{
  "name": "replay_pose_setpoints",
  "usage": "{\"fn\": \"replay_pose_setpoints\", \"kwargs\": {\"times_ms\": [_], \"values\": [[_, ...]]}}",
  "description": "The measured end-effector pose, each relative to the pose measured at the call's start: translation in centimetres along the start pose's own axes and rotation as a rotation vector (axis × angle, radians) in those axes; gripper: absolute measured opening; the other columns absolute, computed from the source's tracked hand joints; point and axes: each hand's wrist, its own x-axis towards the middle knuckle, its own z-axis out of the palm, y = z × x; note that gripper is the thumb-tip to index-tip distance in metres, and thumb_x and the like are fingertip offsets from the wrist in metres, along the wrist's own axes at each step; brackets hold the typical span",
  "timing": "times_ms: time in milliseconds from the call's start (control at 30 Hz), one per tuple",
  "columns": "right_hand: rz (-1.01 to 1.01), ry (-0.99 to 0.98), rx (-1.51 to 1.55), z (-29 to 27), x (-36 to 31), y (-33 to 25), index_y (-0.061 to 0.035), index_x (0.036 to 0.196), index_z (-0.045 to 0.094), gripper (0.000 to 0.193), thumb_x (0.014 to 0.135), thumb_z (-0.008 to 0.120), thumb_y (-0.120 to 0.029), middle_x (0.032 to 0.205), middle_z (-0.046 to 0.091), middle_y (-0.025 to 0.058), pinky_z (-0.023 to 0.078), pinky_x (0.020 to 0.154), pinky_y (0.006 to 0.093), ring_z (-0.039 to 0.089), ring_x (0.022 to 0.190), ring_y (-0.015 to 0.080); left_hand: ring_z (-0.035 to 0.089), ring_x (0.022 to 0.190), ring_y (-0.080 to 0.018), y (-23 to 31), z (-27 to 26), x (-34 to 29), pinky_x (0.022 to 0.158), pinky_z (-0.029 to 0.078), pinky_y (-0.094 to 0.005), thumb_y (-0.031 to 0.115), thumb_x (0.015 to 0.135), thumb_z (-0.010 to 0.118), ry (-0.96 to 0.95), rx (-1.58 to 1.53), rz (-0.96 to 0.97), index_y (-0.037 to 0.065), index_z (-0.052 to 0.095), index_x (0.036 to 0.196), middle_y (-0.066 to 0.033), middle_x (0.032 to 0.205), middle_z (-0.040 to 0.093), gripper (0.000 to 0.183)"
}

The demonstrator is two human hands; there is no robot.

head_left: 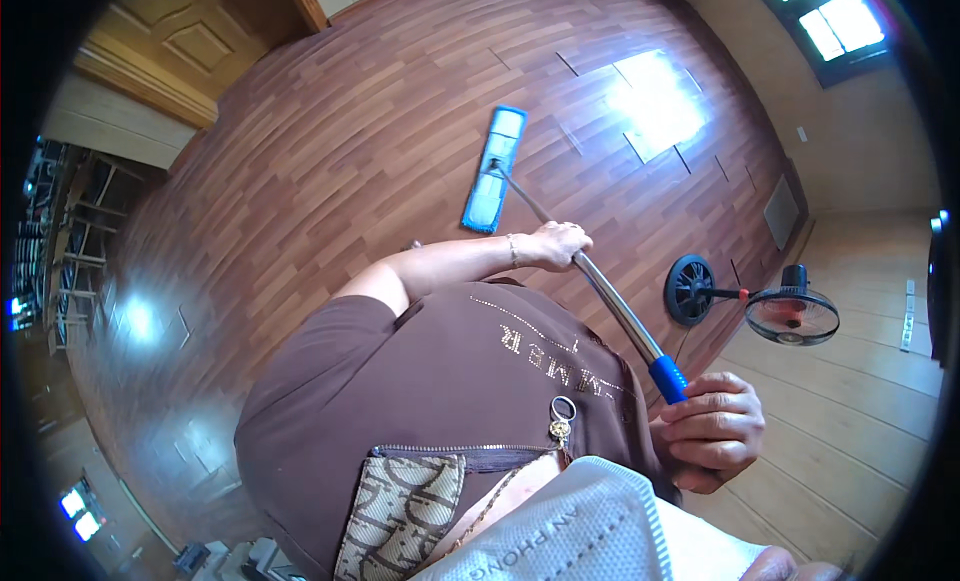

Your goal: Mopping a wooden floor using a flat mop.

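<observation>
Gripping the mop [616, 306] at 2 places. Left hand [560, 246]: closed round the pole [634, 331] partway along, forearm crossing in front of the body, bracelet [513, 251] at the wrist. Right hand [715, 431]: fingers curled at the end of the blue grip [668, 379], thumb not clear to me. Neither hand is free.

Key relation, from my remote seat: mop head [487, 187] rests on the floor [350, 131], ahead of both hands and to their left. Pole slants from the right hand, through the left, out to a joint near the middle of the head. Left hand is nearer to it. Head's long axis runs roughly away from the body, far end leaning a little right; the pole meets it at a slant, neither in line nor square.

Writing: I get 2 sets of lettering, both turned over to my view. Gold studs across the brown shirt [400, 381]; print on the pale mask [570, 531], lower edge. Position logged, words left out. Patterned flap [400, 511] below the zip [470, 448] bears letter-like shapes. No label I can read on the mop.

Farther out: fan [743, 295] to the right, well apart from the mop head. Door [190, 31] upper left, window [840, 26] upper right. Furniture [75, 251] at the left rim, too blurred to name.
</observation>
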Motion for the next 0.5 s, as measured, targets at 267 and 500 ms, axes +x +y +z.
{"fn": "replay_pose_setpoints", "kwargs": {"times_ms": [267, 500], "values": [[0.086, 0.224, 0.026, 13.4, -1.5, 1.5, -0.0108, 0.075, 0.064, 0.031, 0.084, 0.069, -0.04, 0.08, 0.07, 0.0056, 0.05, 0.072, 0.0357, 0.07, 0.079, 0.0214, 0.064, 0.09, -0.0324, -6.5, 1.6, -2.0, 0.07, 0.05, -0.0473, 0.027, 0.075, 0.07, -0.324, 0.196, 0.141, 0.013, 0.065, 0.086, -0.0109, 0.085, 0.065, 0.018], [0.101, 0.462, 0.053, 18.0, -14.2, 15.7, -0.0074, 0.069, 0.062, 0.035, 0.086, 0.063, -0.038, 0.075, 0.067, 0.0099, 0.051, 0.071, 0.0415, 0.069, 0.074, 0.0263, 0.064, 0.092, -0.0325, -17.2, 8.6, 7.7, 0.07, 0.051, -0.0481, 0.024, 0.075, 0.066, -0.29, 0.275, 0.076, 0.014, 0.065, 0.086, -0.0108, 0.087, 0.066, 0.015]]}}
